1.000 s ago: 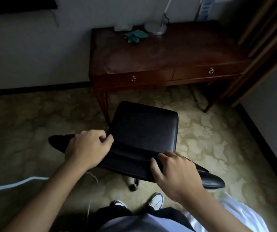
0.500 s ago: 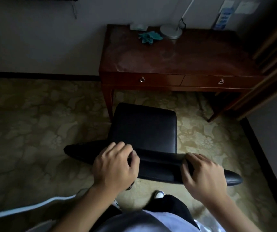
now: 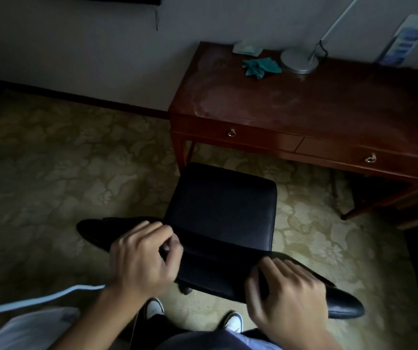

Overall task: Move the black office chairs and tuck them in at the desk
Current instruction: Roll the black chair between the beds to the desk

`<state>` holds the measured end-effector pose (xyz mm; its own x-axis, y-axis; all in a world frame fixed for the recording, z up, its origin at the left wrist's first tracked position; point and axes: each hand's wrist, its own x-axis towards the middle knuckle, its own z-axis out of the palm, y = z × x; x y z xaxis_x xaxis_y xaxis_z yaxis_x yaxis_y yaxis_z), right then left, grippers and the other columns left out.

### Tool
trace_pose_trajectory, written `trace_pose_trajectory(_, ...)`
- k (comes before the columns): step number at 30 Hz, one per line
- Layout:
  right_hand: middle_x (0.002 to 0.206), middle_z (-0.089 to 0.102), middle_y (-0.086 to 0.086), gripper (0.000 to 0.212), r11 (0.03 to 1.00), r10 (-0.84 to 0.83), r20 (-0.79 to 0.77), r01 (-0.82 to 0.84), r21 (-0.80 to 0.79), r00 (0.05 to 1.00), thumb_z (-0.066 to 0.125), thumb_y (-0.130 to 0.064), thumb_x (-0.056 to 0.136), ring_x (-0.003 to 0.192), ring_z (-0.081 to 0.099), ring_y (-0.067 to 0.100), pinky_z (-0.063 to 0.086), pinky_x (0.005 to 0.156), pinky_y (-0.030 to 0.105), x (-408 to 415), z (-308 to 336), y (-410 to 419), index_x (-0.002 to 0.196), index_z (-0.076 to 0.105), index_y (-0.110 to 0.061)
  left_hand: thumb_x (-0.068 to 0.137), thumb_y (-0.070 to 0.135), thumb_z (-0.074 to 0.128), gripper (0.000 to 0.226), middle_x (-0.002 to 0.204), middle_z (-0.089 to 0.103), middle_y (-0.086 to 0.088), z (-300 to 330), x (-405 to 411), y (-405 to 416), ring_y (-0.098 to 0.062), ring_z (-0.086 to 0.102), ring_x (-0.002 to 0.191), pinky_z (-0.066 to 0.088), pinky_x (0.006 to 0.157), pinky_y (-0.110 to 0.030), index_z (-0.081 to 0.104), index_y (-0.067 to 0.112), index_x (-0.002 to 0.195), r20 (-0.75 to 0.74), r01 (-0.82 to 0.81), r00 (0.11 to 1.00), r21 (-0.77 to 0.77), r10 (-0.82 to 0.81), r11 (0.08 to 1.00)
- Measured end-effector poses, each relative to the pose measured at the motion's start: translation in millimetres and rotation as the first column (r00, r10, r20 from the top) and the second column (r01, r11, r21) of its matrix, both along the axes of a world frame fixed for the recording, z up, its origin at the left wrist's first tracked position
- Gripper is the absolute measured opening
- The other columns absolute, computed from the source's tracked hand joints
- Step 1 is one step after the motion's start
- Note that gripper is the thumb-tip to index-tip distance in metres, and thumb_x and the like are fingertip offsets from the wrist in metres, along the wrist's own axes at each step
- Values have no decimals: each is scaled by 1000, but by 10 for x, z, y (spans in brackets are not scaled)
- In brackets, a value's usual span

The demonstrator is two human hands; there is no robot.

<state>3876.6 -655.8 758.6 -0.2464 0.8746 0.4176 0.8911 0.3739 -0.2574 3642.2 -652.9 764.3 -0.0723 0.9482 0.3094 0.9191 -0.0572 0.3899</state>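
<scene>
Nearest the camera, behind the chair: two white sneakers on the carpet, a pale cable trailing off on the left-hand side. Left hand and right hand both sit on the top edge of the black office chair backrest, fingers curled over and clamped on it, thumbs on the near side. Backrest runs wider than the seat; seat faces the desk.

Progress, my read: chair lined up but not tucked. Seat front is near the wooden desk, about level with its left front leg, and no part of the seat is under the top. Chair also sits toward the desk's left end, so it probably needs a shift toward the kneehole plus a push in. Only one chair in view; can't tell where any others are.

Floor is a patterned olive carpet, so expect drag. Can't see the chair base clearly.

Beyond the chair: desk has two drawers with ring pulls. On its back edge are a teal cloth and a round lamp base. Plain wall behind, dark baseboard. Room is dim.
</scene>
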Motion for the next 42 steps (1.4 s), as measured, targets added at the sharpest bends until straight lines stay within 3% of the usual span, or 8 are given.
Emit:
trace_pose_trajectory(4, 46, 44, -2, 30, 998, 50, -17, -50, 34, 999, 59, -24, 77, 41, 44, 19, 27, 49, 24, 103, -13, 219, 51, 44, -19, 81, 25, 48, 28, 55, 51, 3, -19, 123, 186, -23, 53, 56, 40, 45, -34, 52, 15, 55, -1, -40, 999, -22, 40, 999)
trace_pose_trajectory(12, 43, 47, -4, 29, 997, 42, 8, -41, -65, 999, 56, -29, 78, 37, 46, 17, 7, 49, 13, 405, 24, 980, 52, 48, -19, 81, 27, 47, 29, 57, 59, 2, -85, 465, 868, -24, 57, 60, 39, 48, -33, 59, 14, 58, -31, -91, 996, -50, 89, 995)
trace_pose_trajectory(18, 46, 51, -4, 29, 995, 51, 17, -49, -91, 999, 57, -32, 79, 40, 50, 18, 14, 49, 20, 446, -6, 1540, 55, 50, -19, 81, 27, 45, 30, 59, 61, 1, -115, 570, 1450, -26, 59, 63, 35, 50, -30, 62, 14, 60, -50, -129, 991, -22, 127, 991)
trace_pose_trajectory(22, 46, 51, -4, 30, 991, 54, 1, -53, -122, 999, 55, -35, 81, 41, 51, 18, 5, 49, 17, 404, 8, 1974, 56, 50, -19, 82, 28, 44, 32, 59, 60, -2, -92, 554, 1922, -28, 59, 65, 32, 51, -30, 57, 12, 58, -74, -150, 986, -29, 147, 988)
trace_pose_trajectory(27, 45, 54, -3, 30, 992, 46, -3, -46, -115, 999, 55, -37, 80, 42, 54, 19, 9, 48, 20, 291, -4, 2564, 55, 53, -19, 82, 27, 43, 28, 63, 60, -9, -48, 525, 2525, -37, 59, 70, 34, 53, -35, 43, 15, 57, -104, -207, 974, -68, 199, 976)
trace_pose_trajectory(31, 44, 53, -2, 32, 994, 37, -11, -38, -106, 999, 56, -37, 79, 40, 52, 21, 9, 48, 20, 220, 6, 3112, 53, 46, -21, 84, 29, 38, 34, 64, 58, -11, -64, 464, 3058, -38, 58, 70, 36, 54, -37, 49, 10, 59, -127, -218, 970, -53, 210, 975)
trace_pose_trajectory(37, 47, 57, 0, 34, 997, 2, 25, 0, -80, 1000, 51, -42, 81, 41, 54, 24, 17, 44, 20, 43, 31, 4164, 60, 61, -18, 88, 29, 41, 35, 68, 62, -16, -62, 309, 4033, -39, 58, 67, 28, 55, -34, 55, 9, 63, -180, -254, 953, -24, 246, 967)
trace_pose_trajectory(42, 50, 59, 0, 31, 998, -38, -5, 38, -53, 999, 50, -39, 80, 42, 53, 23, 19, 46, 20, -145, -34, 4589, 59, 59, -19, 83, 29, 40, 34, 64, 60, -12, -114, 87, 4501, -37, 57, 63, 28, 51, -33, 56, 9, 61, -175, -219, 961, -12, 214, 976)
